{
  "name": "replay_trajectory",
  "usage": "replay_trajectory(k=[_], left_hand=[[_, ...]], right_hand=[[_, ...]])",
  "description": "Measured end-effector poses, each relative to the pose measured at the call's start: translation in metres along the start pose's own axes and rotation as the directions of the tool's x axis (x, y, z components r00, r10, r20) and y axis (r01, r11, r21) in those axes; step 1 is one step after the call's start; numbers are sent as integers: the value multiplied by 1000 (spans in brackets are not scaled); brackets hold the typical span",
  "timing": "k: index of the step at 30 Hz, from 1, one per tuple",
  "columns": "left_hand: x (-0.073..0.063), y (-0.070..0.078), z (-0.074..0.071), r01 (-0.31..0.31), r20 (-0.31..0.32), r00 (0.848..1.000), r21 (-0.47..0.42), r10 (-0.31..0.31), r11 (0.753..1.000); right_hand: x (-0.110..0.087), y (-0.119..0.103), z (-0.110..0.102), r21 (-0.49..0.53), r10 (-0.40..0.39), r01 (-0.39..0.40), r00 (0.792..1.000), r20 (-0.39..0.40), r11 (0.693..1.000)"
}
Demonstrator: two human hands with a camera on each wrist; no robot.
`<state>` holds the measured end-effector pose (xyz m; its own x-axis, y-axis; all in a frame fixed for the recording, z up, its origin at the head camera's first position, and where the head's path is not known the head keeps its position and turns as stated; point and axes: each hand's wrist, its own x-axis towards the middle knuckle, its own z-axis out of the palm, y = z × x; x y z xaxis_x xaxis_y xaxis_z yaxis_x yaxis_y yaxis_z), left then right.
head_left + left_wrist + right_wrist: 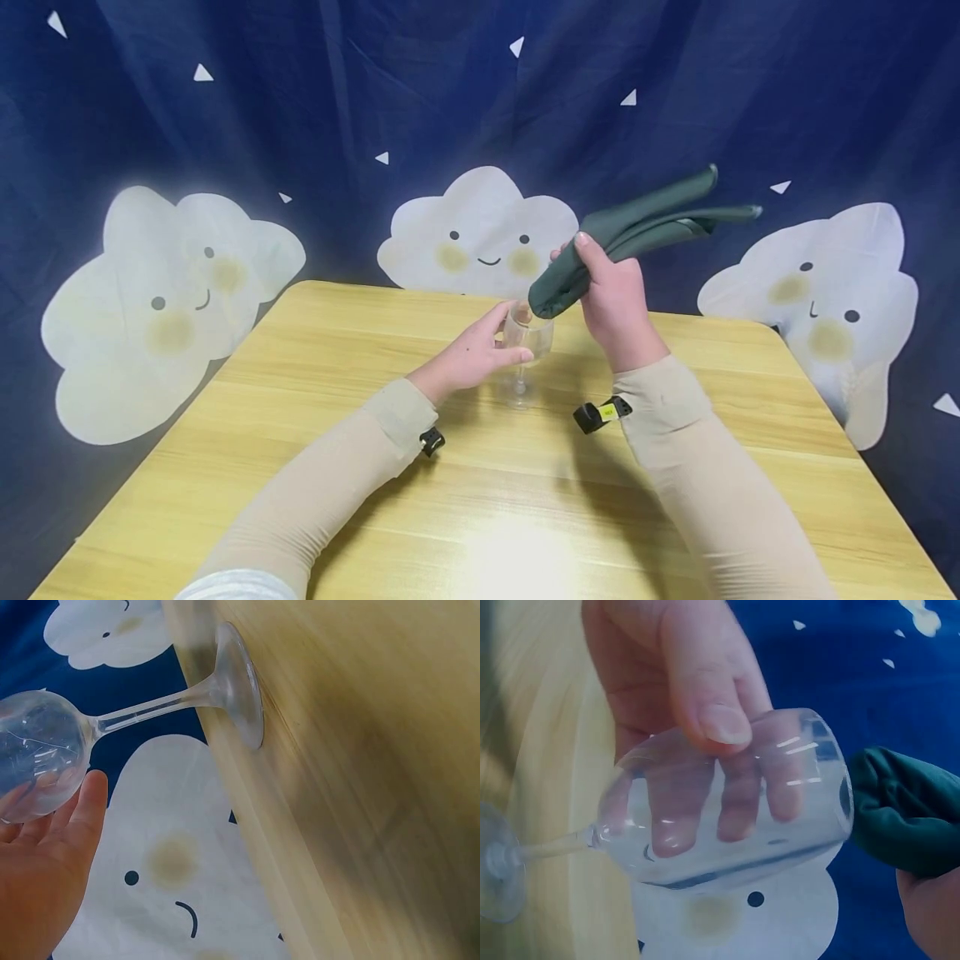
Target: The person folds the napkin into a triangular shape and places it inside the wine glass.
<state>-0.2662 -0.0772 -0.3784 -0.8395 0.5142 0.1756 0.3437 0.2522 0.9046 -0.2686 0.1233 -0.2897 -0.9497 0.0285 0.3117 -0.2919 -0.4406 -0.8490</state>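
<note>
A clear stemmed wine glass stands upright on the table, its round foot on the wood. My left hand holds its bowl, thumb on the near side and fingers showing through the glass behind. Up and to the right, my right hand grips a dark green folded cloth napkin, thumb across it. Rolled and narrow, the napkin's lower end is right at the glass's rim. Its loose folds fan out to the upper right.
The light wood table ends at a back edge a short way behind the glass. A dark blue curtain with white smiling clouds hangs behind it. Each wrist wears a small black camera.
</note>
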Motion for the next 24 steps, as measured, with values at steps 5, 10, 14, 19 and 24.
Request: replay_trajectory(k=[5,10,14,19,24], left_hand=[[1,0,-1,-6,4,1000,-7,6,1000],[1,0,-1,-4,12,1000,-3,4,1000],[1,-1,-1,-13,13,1000,3,13,1000],[1,-1,-1,-24,18,1000,-25,24,999],[1,0,-2,-39,22,999,-34,39,999]], right_hand=[[0,5,10,-301,-19,42,997,78,953],[-2,9,18,-557,-14,86,991,132,826],[-4,15,22,-677,-23,141,983,180,722],[-10,25,21,-708,-1,138,982,190,692],[-16,34,19,-750,38,87,988,147,656]])
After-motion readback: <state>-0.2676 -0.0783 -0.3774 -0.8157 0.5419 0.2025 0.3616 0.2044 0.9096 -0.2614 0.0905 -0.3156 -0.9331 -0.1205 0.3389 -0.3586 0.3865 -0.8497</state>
